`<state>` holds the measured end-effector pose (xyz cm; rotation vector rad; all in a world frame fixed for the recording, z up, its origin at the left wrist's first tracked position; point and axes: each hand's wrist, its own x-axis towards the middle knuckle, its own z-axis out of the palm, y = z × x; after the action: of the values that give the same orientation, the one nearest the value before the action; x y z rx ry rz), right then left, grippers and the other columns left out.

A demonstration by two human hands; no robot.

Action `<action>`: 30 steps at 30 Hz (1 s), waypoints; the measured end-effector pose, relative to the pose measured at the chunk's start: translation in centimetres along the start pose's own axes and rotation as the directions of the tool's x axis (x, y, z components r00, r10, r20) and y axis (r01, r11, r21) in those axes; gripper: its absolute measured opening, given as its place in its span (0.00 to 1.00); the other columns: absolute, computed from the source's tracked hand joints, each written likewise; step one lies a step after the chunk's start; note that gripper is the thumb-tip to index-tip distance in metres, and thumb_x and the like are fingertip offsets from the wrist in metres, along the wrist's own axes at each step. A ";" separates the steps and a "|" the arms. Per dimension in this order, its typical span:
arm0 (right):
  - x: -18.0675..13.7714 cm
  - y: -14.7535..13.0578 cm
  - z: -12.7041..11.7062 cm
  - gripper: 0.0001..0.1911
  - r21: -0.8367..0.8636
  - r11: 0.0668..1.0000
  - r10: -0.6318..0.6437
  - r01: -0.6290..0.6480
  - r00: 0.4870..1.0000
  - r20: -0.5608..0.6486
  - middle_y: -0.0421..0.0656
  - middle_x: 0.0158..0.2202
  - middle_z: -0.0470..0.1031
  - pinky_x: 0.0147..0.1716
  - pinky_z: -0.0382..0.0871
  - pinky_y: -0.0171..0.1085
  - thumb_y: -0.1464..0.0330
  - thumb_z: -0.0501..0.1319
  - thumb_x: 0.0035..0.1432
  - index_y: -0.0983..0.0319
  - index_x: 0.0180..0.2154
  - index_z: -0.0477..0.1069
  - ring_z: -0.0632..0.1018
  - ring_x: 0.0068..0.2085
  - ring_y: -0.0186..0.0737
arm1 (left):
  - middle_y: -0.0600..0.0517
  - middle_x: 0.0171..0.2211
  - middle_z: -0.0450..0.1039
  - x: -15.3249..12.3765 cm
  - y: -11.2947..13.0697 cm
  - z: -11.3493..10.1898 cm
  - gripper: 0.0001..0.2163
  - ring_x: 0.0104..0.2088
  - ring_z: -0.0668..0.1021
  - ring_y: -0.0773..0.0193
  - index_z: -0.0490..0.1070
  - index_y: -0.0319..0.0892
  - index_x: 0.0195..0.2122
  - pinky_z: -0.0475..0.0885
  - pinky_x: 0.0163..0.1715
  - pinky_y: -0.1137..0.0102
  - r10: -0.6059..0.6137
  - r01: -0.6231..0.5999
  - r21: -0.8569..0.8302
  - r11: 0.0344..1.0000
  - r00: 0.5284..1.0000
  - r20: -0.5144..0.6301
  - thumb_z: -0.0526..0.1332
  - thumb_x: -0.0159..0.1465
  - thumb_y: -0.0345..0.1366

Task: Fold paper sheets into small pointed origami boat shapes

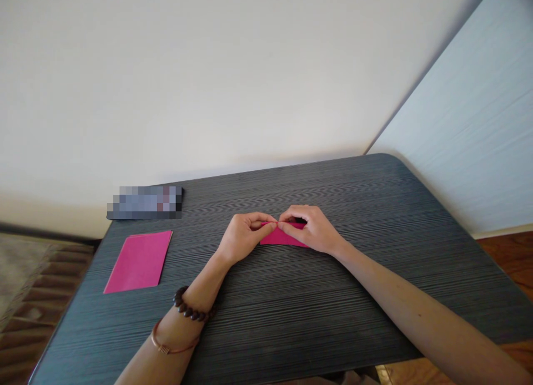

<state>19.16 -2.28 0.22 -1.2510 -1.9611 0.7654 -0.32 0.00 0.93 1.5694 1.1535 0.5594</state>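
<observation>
A folded strip of pink paper (283,237) is held between both hands near the middle of the dark table. My left hand (245,235) pinches its upper edge between thumb and fingers. From the other side, my right hand (312,228) pinches the same edge, the two thumb tips almost meeting at its middle. The paper's lower part shows below the thumbs; its ends are partly covered by the hands. A beaded bracelet (189,307) and a thin copper-coloured bangle (166,346) circle my left wrist and forearm.
A stack of pink paper sheets (139,261) lies to the left on the dark grained table (353,318). Behind it sits a flat dark object (145,203), its face blurred out. A pale wall (250,69) borders the far edge, and a brown pleated cloth (45,296) is at the left.
</observation>
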 end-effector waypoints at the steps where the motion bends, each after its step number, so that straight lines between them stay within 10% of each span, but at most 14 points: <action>1: 0.0 0.1 0.0 0.05 -0.003 1.000 -0.006 0.006 1.000 -0.001 0.38 0.30 0.76 0.36 0.63 0.36 0.67 0.60 0.57 0.59 0.32 0.74 0.74 0.32 0.35 | 0.56 0.21 0.74 0.0 0.0 -0.1 0.10 0.19 0.68 0.72 0.76 0.41 0.35 0.59 0.19 0.77 0.001 -0.001 0.010 1.000 1.000 0.002 0.62 0.58 0.42; 30: 0.4 0.8 -0.5 0.08 -0.063 0.987 -0.144 0.149 0.986 0.079 0.38 0.26 0.74 0.32 0.61 0.33 0.67 0.58 0.59 0.62 0.30 0.73 0.71 0.27 0.31 | 0.53 0.26 0.78 -0.1 -0.1 -0.1 0.09 0.23 0.76 0.69 0.76 0.39 0.31 0.68 0.22 0.78 0.089 -0.085 0.076 0.993 0.995 -0.054 0.62 0.57 0.40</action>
<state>19.84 -1.56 -0.06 -1.1171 -2.1297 0.6845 -0.48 -0.10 0.86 1.6829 1.1642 0.6287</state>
